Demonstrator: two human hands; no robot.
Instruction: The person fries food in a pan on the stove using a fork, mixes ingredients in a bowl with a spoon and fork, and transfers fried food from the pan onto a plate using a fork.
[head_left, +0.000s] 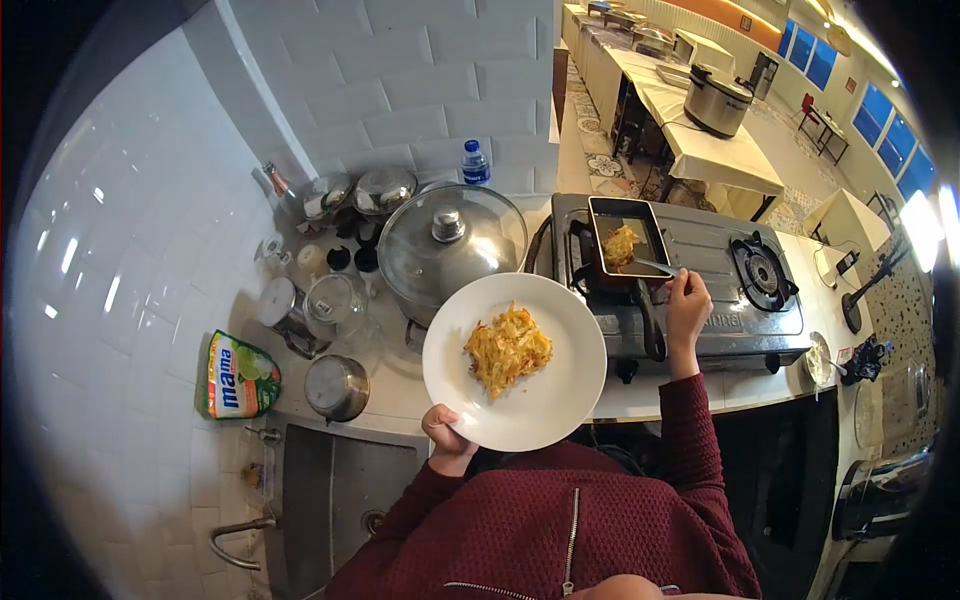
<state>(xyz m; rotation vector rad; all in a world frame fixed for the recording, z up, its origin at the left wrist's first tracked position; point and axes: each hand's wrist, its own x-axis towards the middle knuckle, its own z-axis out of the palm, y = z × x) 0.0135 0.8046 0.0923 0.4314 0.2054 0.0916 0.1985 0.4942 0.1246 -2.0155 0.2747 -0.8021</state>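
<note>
My left hand (447, 432) grips the lower left rim of a white plate (560, 400), holding it up in front of me. On the plate lies a browned, shredded fritter (507, 350). Over at the stove, my right hand (688, 305) is closed on the handle of a metal utensil (655, 266), whose kind I cannot make out. Its far end reaches into a rectangular frying pan (655, 232), at a smaller browned fritter piece (620, 245). The pan sits on the left burner, its black handle (650, 325) pointing toward me.
The gas stove (705, 320) has a second burner (760, 272) at right. A large glass-lidded pot (452, 240) stands left of it, behind the plate. Metal pots (337, 388), jars and a green pouch (243, 376) crowd the left. A sink (345, 470) lies front left; a small bowl (820, 360) is at right.
</note>
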